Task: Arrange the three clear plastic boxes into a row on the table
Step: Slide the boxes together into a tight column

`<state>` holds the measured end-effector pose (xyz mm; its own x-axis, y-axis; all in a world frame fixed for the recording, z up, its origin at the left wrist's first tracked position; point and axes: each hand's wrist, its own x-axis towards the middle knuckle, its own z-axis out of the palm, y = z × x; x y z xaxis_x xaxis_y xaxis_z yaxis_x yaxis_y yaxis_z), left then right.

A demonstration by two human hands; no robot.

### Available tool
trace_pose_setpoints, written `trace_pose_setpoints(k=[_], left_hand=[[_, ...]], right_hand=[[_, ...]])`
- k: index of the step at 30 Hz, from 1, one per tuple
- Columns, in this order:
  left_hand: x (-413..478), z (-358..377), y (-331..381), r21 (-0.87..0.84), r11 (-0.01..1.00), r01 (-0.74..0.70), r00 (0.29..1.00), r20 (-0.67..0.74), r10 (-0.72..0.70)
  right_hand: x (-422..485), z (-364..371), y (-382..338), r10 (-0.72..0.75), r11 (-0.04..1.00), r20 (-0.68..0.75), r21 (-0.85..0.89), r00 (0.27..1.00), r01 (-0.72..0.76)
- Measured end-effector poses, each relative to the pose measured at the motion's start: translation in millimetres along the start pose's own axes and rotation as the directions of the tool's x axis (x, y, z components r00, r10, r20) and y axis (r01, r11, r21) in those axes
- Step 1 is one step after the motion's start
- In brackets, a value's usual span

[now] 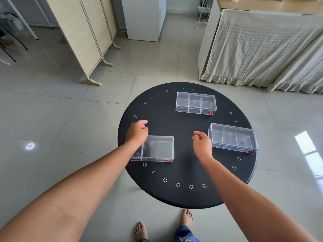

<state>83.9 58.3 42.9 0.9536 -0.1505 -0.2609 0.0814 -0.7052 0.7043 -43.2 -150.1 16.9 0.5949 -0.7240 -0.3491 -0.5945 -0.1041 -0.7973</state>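
Round black table with small white flower dots around its rim, standing on a pale tiled floor.

Three clear boxes on the table, each split into three compartments, each with a red sticker at a near corner. They form a triangle, not a row:
- far box: toward the far edge of the table.
- left box: at the table's left side, nearer the person.
- right box: at the table's right side, close to the rim, slightly skewed.

Left hand over the far left corner of the left box, fingers curled loosely inward. Cannot tell whether it touches the box; nothing is visibly gripped.

Right hand just beside the left end of the right box, fingers curled, holding nothing. Contact with the box unclear.

Bare feet on the floor at the table's near edge.
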Motion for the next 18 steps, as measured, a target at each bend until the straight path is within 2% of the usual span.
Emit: trace_pose_setpoints(k=[6, 9, 12, 14, 16, 18], left_hand=[[-4, 67, 66, -0.045, 0.998, -0.047, 0.982, 0.179, 0.054], [-7, 106, 95, -0.091, 0.996, -0.022, 0.958, 0.284, 0.047], [-10, 141, 116, -0.101, 0.994, 0.044, 0.908, 0.419, 0.002], [-16, 161, 131, -0.088, 0.99, 0.112, 0.852, 0.521, -0.051], [-23, 173, 143, -0.078, 0.979, 0.186, 0.778, 0.621, -0.098], [-23, 189, 147, -0.08, 0.971, 0.225, 0.737, 0.666, -0.116]], right_hand=[[39, -74, 12, -0.052, 0.995, -0.222, -0.093, 0.974, 0.032], [60, -114, 29, 0.003, 0.989, -0.343, -0.138, 0.939, -0.054], [75, -150, 42, 0.082, 0.972, -0.404, -0.167, 0.911, -0.162], [88, -170, 56, 0.154, 0.965, -0.387, -0.138, 0.909, -0.223], [97, -184, 67, 0.236, 0.962, -0.294, -0.066, 0.926, -0.266], [104, -192, 74, 0.29, 0.957, -0.183, 0.039, 0.939, -0.287]])
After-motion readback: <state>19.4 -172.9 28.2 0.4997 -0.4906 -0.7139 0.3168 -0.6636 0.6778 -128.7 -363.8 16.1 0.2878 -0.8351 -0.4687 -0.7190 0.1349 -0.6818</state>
